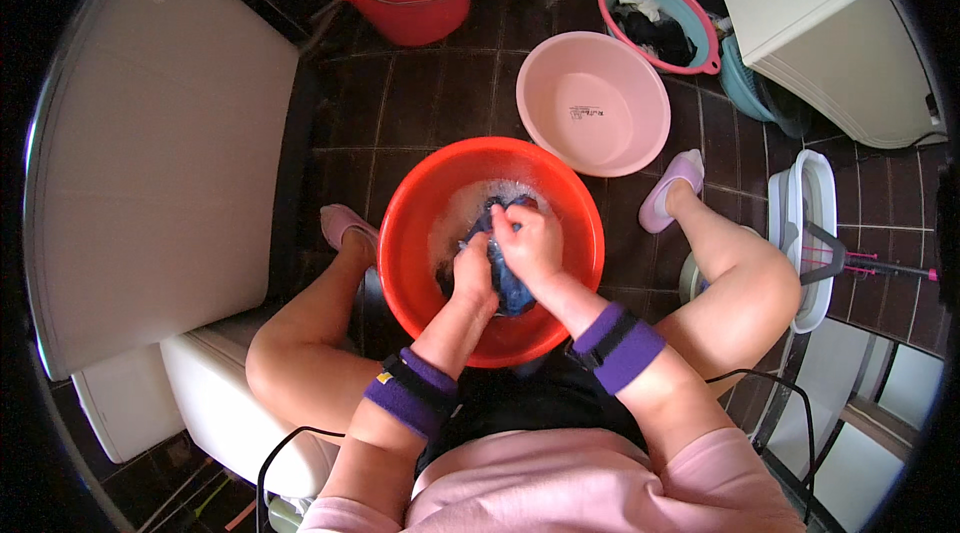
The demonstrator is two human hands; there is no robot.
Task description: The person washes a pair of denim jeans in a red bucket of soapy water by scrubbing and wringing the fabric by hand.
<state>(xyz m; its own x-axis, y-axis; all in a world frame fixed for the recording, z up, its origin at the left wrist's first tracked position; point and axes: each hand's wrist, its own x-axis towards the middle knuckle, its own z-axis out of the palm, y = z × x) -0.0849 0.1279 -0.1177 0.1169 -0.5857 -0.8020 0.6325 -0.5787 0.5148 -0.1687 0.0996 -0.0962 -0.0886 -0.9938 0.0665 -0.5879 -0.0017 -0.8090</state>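
Note:
A red plastic basin (416, 192) stands on the dark tiled floor between my legs. Dark blue wet cloth (514, 289) lies in it, with sudsy water around. Both of my hands are over the middle of the basin, close together, gripping the cloth. My left hand (474, 270) is closed on its left part, fingers partly hidden. My right hand (531, 240) is closed on the cloth just to the right, its fingers curled near those of the left. Purple bands with black straps are around both forearms.
An empty pink basin (592, 94) touches or nearly touches the red one at upper right. Beyond are a red bucket (416, 15) with brown cloth and a pink-rimmed blue basin (701, 23) with dark clothes. A white folding basin (825, 233) stands by my right knee; black cables run past both sides.

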